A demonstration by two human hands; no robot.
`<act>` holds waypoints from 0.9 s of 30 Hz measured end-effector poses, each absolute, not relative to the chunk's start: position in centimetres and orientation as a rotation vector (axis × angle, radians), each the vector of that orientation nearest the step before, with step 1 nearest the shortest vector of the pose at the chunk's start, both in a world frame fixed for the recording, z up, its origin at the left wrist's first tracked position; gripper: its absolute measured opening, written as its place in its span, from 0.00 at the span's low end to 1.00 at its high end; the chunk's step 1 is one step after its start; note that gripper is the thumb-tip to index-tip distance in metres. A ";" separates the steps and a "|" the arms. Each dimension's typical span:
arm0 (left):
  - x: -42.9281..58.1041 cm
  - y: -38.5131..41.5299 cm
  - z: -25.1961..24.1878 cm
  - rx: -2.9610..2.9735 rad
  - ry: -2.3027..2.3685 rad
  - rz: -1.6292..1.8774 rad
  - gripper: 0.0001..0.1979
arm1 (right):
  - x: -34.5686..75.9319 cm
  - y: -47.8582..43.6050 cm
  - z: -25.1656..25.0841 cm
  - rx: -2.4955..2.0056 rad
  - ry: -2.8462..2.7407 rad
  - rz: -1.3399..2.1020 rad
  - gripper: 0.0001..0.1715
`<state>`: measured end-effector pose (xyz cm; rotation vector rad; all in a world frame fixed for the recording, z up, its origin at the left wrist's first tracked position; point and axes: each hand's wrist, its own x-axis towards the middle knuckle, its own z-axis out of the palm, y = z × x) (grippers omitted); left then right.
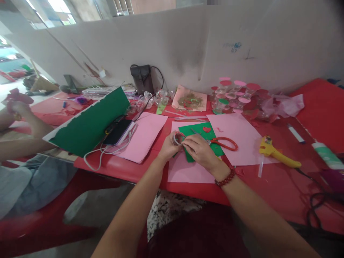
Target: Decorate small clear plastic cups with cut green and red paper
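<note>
My left hand (168, 147) is closed round a small clear plastic cup-like piece (177, 138) with its open end facing up. My right hand (197, 148) is pinched at the right rim of that piece, and what its fingertips hold is too small to name. Beneath both hands lie a green sheet (197, 128) and a pink sheet (188, 173). Red-handled scissors (227, 143) rest on the green sheet, just right of my right hand, near a red paper scrap (206, 129).
A yellow glue gun (279, 156) and a white marker (296, 133) lie on the right. Several disc-topped plastic pieces (244, 100) stand at the back. To the left are a phone (119, 132), a cable, pink paper (150, 134) and a green board (91, 123). Another person's arm (34, 122) is at far left.
</note>
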<state>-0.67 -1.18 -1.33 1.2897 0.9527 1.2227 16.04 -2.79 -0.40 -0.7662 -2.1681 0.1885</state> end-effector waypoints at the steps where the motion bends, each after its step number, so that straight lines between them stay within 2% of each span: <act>1: -0.6 -1.2 -1.4 1.289 0.986 1.221 0.19 | 15.9 -2.9 -0.3 -0.773 -2.183 0.161 0.12; 8: -0.4 -1.2 -1.1 1.286 1.047 1.195 0.15 | 15.3 -2.9 -0.2 -0.803 -2.212 0.118 0.13; 18: -0.6 -1.3 -0.8 1.366 1.009 1.176 0.12 | 15.5 -2.7 -0.8 -0.805 -2.045 0.480 0.09; 27: -0.6 -1.3 -1.0 1.334 1.022 1.212 0.13 | 15.4 -2.8 -0.4 -0.795 -1.961 0.643 0.09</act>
